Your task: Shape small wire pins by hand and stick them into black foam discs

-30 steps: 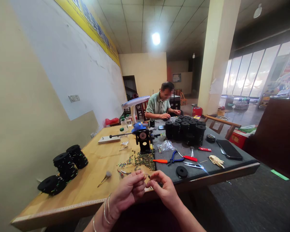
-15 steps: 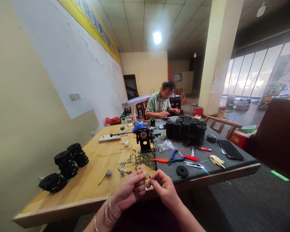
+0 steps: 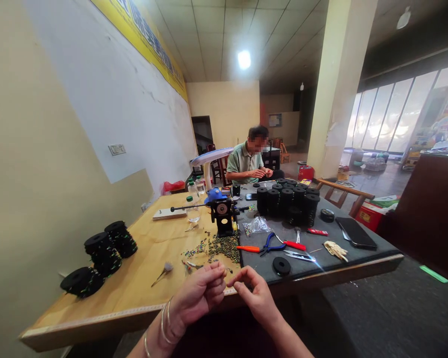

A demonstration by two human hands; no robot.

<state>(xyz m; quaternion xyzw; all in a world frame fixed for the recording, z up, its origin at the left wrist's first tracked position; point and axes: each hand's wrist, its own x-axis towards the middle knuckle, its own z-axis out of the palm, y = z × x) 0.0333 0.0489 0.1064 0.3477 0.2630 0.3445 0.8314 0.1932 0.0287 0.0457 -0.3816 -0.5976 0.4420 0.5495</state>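
Note:
My left hand [image 3: 206, 290], with bangles on its wrist, is closed in a pinch over the table's front edge. What its fingertips hold is too small to make out. Close beside it, my right hand [image 3: 254, 294] has its thumb and index finger curled together; anything between them is too fine to see. A tiny dark bead-like piece [image 3: 230, 271] shows in the gap between the hands. Just beyond lies a scattered pile of small dark and coloured pieces [image 3: 224, 247], with a black winding device [image 3: 223, 219] standing behind it.
Pliers [image 3: 272, 243], snips [image 3: 299, 255] and a black spool [image 3: 281, 266] lie on the grey mat. Black spools [image 3: 286, 199] stack farther back; more [image 3: 97, 248] stand left. A brush [image 3: 166, 268] lies near my left hand. A co-worker [image 3: 245, 161] sits across the table.
My right hand's fingertips have shifted slightly down and curled differently, while my left hand stays nearly in place. Across the table, the co-worker's hands have come together.

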